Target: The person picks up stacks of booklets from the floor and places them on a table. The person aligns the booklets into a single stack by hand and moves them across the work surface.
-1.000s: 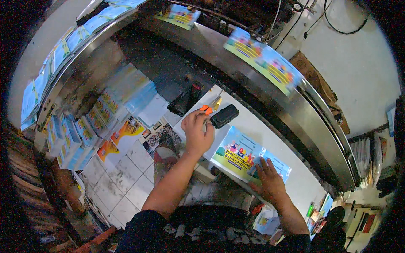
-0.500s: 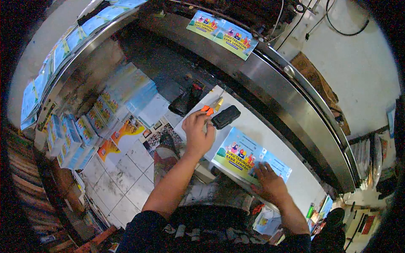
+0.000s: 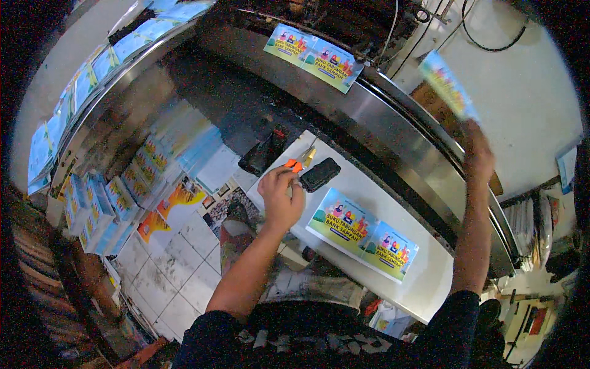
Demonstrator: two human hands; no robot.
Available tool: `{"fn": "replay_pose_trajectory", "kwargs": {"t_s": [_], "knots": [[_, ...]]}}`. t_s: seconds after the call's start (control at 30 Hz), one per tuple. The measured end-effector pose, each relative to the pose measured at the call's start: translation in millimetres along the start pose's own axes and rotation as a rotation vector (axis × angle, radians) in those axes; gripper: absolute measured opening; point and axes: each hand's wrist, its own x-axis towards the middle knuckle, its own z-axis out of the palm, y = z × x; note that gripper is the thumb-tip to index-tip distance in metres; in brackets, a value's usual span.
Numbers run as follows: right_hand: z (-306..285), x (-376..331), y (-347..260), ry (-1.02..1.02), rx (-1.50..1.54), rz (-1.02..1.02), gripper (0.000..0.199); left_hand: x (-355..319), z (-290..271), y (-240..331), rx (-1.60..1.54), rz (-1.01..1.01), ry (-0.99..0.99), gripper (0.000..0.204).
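My right hand [image 3: 478, 150] is raised at the far right, its fingers closed on the lower end of a printed cover sheet [image 3: 448, 86], blue and yellow with cartoon figures. My left hand [image 3: 281, 195] stays low at the left edge of the white table [image 3: 430, 289]. Its fingers are curled beside an orange-handled tool [image 3: 294, 165]; whatever they may hold is hidden. By the tool lie a yellow piece [image 3: 308, 158] and a black oblong case [image 3: 321, 174]. A matching two-panel cover sheet [image 3: 365, 234] lies face up on the table.
Beyond the table runs a curved metal machine bar [image 3: 412, 123] with another printed sheet [image 3: 313, 58] on it. Bundles of printed covers [image 3: 114, 197] stand on the tiled floor [image 3: 166, 264] at left. More sheets [image 3: 101, 61] line the upper left ledge. A black bag [image 3: 264, 150] lies beside the table.
My right hand has left the table and swung up to the far right with a printed sheet in it. A two-panel front lies fully uncovered there. My left hand has hardly moved.
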Motion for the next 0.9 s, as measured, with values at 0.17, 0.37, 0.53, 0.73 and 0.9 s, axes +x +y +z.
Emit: {"fn": "replay_pose_trajectory", "kwargs": {"t_s": [0.17,0.37,0.53,0.73,0.9], "knots": [[28.1,-61.1,-80.0,-0.528,0.069,0.113,0.03,0.0,-8.1,-6.6,-0.015,-0.024,-0.037,0.021],[-47.1,-168.5,-184.9,-0.911,0.436,-0.139,0.057,-2.3,-7.1,-2.6,-0.017,-0.015,-0.041,0.021],[-58.4,-182.2,-189.7,-0.977,0.469,-0.1,0.059,-1.2,-4.8,-4.0,-0.007,0.005,-0.048,0.022],[-76.7,-129.1,-166.4,-1.169,0.641,0.249,0.042,-1.8,-8.4,-4.0,0.002,-0.011,-0.058,0.023],[-55.4,-66.6,-54.9,-0.262,0.182,0.212,0.03,-1.4,-9.7,-3.5,-0.003,0.002,-0.039,0.023]]}}
